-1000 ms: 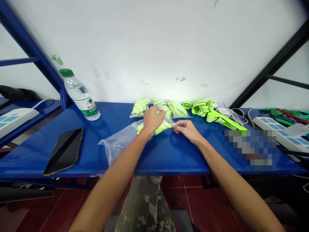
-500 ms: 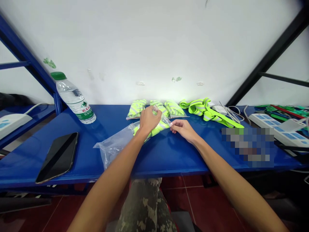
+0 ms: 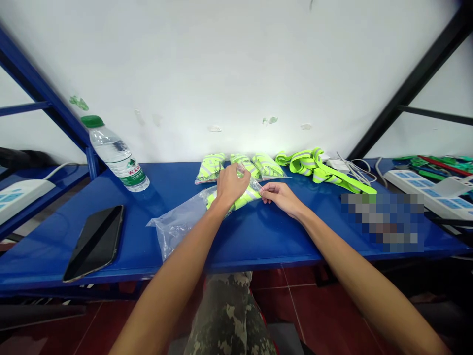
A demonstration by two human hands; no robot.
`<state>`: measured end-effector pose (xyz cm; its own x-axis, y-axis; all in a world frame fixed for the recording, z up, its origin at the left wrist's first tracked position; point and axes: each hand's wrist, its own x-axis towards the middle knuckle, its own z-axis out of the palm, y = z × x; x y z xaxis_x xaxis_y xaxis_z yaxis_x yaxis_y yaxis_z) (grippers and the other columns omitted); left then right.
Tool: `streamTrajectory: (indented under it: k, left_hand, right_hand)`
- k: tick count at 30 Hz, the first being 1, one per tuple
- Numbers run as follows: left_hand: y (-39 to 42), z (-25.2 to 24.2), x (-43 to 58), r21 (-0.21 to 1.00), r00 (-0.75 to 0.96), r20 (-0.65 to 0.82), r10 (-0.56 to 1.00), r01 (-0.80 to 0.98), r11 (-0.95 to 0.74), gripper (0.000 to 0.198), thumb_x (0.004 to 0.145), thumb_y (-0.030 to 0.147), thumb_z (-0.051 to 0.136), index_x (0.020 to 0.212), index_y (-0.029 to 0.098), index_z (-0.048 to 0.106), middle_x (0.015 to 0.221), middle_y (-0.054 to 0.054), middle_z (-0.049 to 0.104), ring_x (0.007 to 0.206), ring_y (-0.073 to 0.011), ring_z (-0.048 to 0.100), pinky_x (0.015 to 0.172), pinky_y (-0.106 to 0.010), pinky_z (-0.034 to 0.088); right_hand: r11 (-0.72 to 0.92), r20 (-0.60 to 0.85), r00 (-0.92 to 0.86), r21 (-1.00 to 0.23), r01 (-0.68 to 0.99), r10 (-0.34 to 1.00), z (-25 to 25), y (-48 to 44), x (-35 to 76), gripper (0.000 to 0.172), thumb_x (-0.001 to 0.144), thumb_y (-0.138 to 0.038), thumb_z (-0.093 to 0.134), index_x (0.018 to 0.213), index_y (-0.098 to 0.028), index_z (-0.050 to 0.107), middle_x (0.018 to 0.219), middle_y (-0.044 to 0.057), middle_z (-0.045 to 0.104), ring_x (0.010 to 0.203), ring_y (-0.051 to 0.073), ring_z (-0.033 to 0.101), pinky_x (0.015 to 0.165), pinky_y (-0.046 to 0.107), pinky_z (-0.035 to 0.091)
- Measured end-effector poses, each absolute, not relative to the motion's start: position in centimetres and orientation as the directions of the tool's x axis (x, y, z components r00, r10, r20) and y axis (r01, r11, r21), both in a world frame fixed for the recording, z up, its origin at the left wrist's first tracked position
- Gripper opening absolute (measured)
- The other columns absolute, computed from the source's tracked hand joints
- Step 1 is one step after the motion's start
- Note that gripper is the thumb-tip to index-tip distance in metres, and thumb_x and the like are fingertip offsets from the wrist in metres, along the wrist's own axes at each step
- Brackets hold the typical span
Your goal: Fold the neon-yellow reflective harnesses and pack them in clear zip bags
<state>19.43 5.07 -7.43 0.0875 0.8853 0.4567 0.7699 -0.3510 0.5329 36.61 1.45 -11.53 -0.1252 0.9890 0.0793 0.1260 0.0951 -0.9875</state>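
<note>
My left hand (image 3: 232,185) pinches a clear plastic bag (image 3: 177,229) near its mouth, and my right hand (image 3: 281,197) holds the same plastic by a twisted edge just to the right. Under my left wrist, a folded neon-yellow reflective vest (image 3: 236,199) shows through the bag, partly hidden by my hand. Behind my hands lie several sealed bags of folded vests (image 3: 268,165). To their right is a loose neon strap vest with reflective bands (image 3: 318,167), out of reach of my fingers.
All this lies on a blue metal shelf table (image 3: 288,236). A water bottle (image 3: 118,160) and a black phone (image 3: 94,243) are on the left. Cables (image 3: 354,170), a power strip (image 3: 424,195) and green items (image 3: 439,164) are on the right, near a pixelated patch (image 3: 382,222).
My view has shifted slightly, leaving the table edge lower and more level. Both hands keep their hold on the bag and barely move.
</note>
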Motion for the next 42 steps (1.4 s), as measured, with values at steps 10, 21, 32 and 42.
streamTrajectory:
  k: [10,21,32,42]
  left_hand:
    - [4.9,-7.48,19.58,0.511,0.1,0.471,0.876,0.779,-0.364,0.023,0.087,0.036,0.047,0.083,0.021,0.064,0.086,-0.006,0.073,0.085,-0.0239,0.066,0.073,-0.03,0.042]
    - [5.45,-7.34,19.19,0.532,0.105,0.477,0.873,0.756,-0.382,0.022,0.086,0.034,0.049,0.08,0.019,0.065,0.084,-0.005,0.073,0.081,-0.022,0.065,0.074,-0.03,0.042]
    - [5.76,-7.34,19.13,0.547,0.087,0.476,0.875,0.75,-0.372,0.023,0.084,0.035,0.049,0.08,0.019,0.065,0.085,-0.007,0.072,0.083,-0.0229,0.065,0.074,-0.03,0.043]
    - [5.32,-7.49,19.41,0.524,0.172,0.449,0.877,0.745,-0.414,0.022,0.086,0.035,0.049,0.084,0.02,0.065,0.089,-0.006,0.074,0.088,-0.024,0.066,0.076,-0.031,0.045]
  right_hand:
    - [0.095,0.094,-0.068,-0.996,0.003,0.993,-11.58,1.52,36.46,0.037,0.055,-0.032,0.082,0.084,-0.016,0.066,0.071,0.0,0.064,0.064,0.012,0.055,0.061,0.028,0.042]
    - [0.082,0.083,-0.086,-0.996,-0.019,0.993,-11.57,1.47,37.02,0.041,0.055,-0.03,0.083,0.089,-0.017,0.064,0.069,-0.001,0.065,0.062,0.013,0.056,0.06,0.028,0.044]
    - [0.067,0.076,-0.114,-0.994,-0.082,0.991,-11.37,1.36,36.97,0.04,0.055,-0.025,0.082,0.089,-0.018,0.063,0.066,-0.003,0.062,0.061,0.011,0.053,0.059,0.027,0.044]
    - [0.086,0.098,-0.096,-0.989,-0.123,0.991,-11.48,1.41,36.82,0.047,0.052,-0.037,0.09,0.087,-0.018,0.063,0.071,0.0,0.066,0.064,0.013,0.058,0.061,0.029,0.048]
